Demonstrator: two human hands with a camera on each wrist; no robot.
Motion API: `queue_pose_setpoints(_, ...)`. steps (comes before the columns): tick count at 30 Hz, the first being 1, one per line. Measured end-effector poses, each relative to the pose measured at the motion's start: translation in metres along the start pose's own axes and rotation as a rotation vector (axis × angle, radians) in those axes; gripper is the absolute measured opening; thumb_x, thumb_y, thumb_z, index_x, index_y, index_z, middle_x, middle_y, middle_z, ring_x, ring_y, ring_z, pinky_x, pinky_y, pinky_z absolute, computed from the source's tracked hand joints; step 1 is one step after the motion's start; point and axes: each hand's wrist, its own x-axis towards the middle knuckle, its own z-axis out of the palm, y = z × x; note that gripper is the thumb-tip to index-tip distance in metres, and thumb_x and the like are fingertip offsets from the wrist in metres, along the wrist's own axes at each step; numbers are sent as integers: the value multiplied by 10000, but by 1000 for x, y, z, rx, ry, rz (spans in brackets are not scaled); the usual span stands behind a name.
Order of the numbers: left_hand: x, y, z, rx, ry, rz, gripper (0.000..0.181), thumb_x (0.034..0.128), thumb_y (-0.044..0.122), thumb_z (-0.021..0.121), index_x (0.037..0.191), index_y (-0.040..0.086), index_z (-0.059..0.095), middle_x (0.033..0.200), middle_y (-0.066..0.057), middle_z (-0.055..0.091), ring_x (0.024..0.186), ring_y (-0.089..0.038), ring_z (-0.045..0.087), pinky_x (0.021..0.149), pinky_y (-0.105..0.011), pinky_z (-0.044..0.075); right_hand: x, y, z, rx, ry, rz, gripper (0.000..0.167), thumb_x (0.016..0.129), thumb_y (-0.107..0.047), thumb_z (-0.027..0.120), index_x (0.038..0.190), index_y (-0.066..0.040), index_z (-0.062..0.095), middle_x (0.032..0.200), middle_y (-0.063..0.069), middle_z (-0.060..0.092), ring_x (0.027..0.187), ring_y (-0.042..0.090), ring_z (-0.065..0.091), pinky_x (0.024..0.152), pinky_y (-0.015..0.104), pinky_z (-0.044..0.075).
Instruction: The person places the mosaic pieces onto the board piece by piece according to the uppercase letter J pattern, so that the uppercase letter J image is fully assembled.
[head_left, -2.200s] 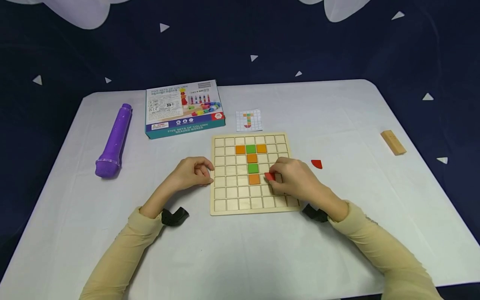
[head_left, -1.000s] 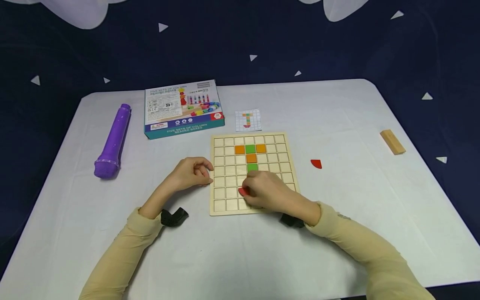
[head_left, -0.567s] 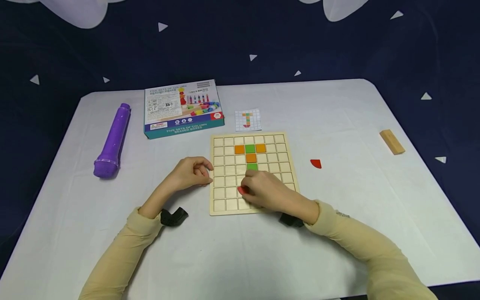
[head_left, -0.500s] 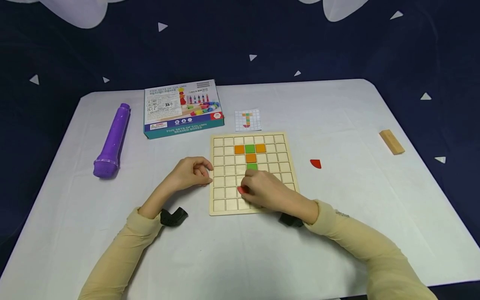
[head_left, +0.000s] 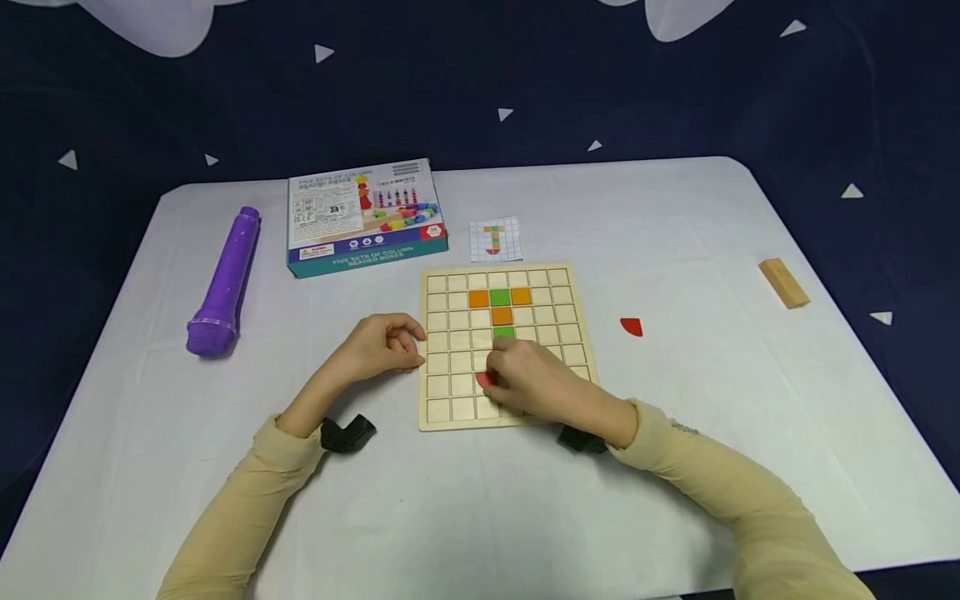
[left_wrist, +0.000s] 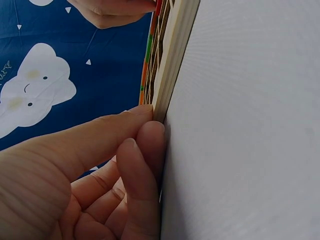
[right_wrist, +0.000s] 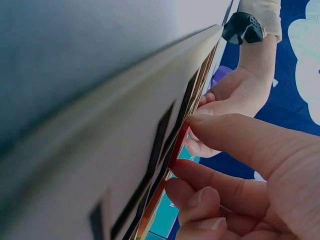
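In the head view, my right hand (head_left: 528,382) pinches a red quarter-circle tile (head_left: 482,380) between thumb and finger, low over the wooden grid board (head_left: 438,410). The right wrist view shows this red tile (right_wrist: 181,142) at the board's surface, between the fingertips. Orange tiles (head_left: 478,298) and green tiles (head_left: 499,297) sit in the board's upper cells; the hand covers cells below them. My left hand (head_left: 378,343) rests at the board's left edge, fingertips touching it, other fingers loosely bent. A second red quarter-circle tile (head_left: 632,327) lies right of the board.
A pattern card (head_left: 496,240) lies behind the board, with a bead-set box (head_left: 367,218) to its left. Farther left is a purple toy microphone (head_left: 225,283). A wooden block (head_left: 784,283) lies near the right edge of the white-covered table (head_left: 465,517).
My right hand has carried the red tile from the board's right side leftward and nearer, to a lower cell. It barely moves in the last half second. My left hand stays put.
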Motion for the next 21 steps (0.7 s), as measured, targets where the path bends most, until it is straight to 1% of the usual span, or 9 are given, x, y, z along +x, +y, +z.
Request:
queue_pose_setpoints(9,-1,0,1,-5,-5,7,301,768,66,735,1013,-44,599,718,-85,628,543,-69,531,546,-213,433,-6,0,-4,-41,11,-48,136,779,-118,695,669,-92,620,663,-13,488,599,70,405,534,152,342)
queue_pose_setpoints(12,-1,0,1,-7,-4,10,297,769,62,733,1011,-46,600,716,-90,629,541,-69,535,548,-214,437,-10,1,-8,-40,24,-56,98,788,-120,686,707,-88,644,683,-10,519,602,70,423,544,159,362)
queue_pose_setpoints(15,-1,1,0,-11,-5,11,289,770,55,729,1008,-45,600,716,-97,629,541,-75,541,553,-214,442,-15,5,-13,-37,61,-58,48,786,-106,684,780,-58,683,738,16,579,617,82,490,572,179,424)
queue_pose_setpoints(17,-1,1,0,-13,-5,9,285,770,53,728,1007,-42,600,716,-98,629,542,-79,543,557,-216,446,-19,10,-16,-27,91,-55,55,775,-86,695,809,-44,697,773,35,607,646,102,543,601,204,468)
queue_pose_setpoints(21,-1,1,1,-18,-7,7,281,770,52,726,1006,-34,601,709,-84,628,540,-83,549,559,-225,456,-27,23,-23,-24,149,-37,86,772,-61,702,845,-15,707,815,66,630,684,134,596,634,248,513)
